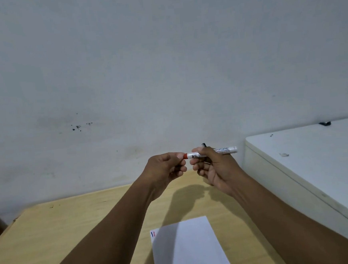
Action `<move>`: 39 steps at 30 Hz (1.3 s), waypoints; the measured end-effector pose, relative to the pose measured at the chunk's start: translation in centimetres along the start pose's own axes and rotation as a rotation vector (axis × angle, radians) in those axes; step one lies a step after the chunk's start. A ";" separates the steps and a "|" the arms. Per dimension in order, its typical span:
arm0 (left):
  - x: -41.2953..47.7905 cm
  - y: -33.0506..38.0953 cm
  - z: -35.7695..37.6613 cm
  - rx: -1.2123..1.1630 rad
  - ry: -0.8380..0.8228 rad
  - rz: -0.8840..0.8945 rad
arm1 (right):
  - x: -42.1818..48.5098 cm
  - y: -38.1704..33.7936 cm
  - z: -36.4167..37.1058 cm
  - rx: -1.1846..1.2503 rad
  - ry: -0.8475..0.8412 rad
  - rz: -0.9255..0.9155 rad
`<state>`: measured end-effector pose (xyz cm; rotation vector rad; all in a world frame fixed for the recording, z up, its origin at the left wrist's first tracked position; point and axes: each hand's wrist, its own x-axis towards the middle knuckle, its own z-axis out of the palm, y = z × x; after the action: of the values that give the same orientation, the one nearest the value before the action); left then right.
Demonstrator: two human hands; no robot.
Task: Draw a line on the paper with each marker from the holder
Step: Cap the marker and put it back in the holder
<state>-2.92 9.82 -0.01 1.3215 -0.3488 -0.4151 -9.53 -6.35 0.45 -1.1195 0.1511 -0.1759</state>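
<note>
Above the wooden table's (73, 233) far edge, the right hand (215, 166) grips a white marker (212, 152) level; the left hand (165, 168) pinches its red cap (185, 156), likely recapping. White paper (190, 249) with blue and red lines (153, 234) lies near the front edge.

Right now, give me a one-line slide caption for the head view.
Both hands, left hand and right hand, hold a red-capped marker level above the paper.

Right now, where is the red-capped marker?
The marker is held up level between both hands, above the far edge of the table: left hand at its cap, right hand around its barrel.
</note>
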 end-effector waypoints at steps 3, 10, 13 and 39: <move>1.0 -0.1 0.2 0.036 0.022 0.019 | 1.1 0.0 -0.6 -0.003 -0.017 0.016; 5.1 1.4 1.0 0.243 0.174 0.181 | 4.0 -4.1 -5.2 -0.296 0.224 0.178; 7.4 2.4 1.8 0.473 0.154 0.253 | 4.8 -5.6 -8.4 -0.355 0.403 0.093; 13.4 1.7 6.6 1.190 -0.169 0.163 | 7.5 -2.2 -10.6 -0.585 0.320 0.048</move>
<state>5.81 -1.96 3.18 2.3899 -0.9214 -0.1533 -4.58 -18.28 -2.34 -1.6630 0.5400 -0.2778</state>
